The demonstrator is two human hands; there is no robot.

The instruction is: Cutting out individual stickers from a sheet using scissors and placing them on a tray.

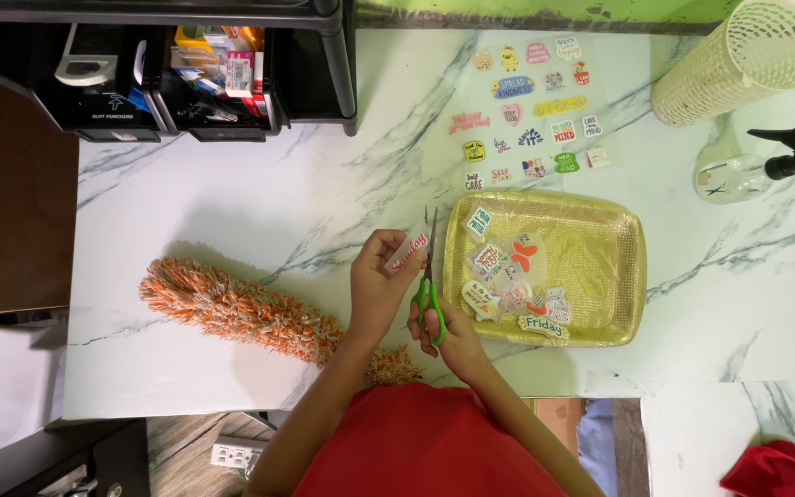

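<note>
The left hand (376, 290) pinches a small sticker (407, 253); the right hand (448, 336) grips green scissors (430, 294), with a gold tray (618, 276) of cut stickers at 3 o'clock

Over the white marble-patterned table (232, 202), the left hand (377, 287) pinches a small clear sticker piece with red lettering (407, 253). The right hand (448, 336) grips green-handled scissors (430, 281), blades cutting it, just beside the left rim of the rectangular gold tray (600, 276) holding cut-out stickers (508, 276).
</note>
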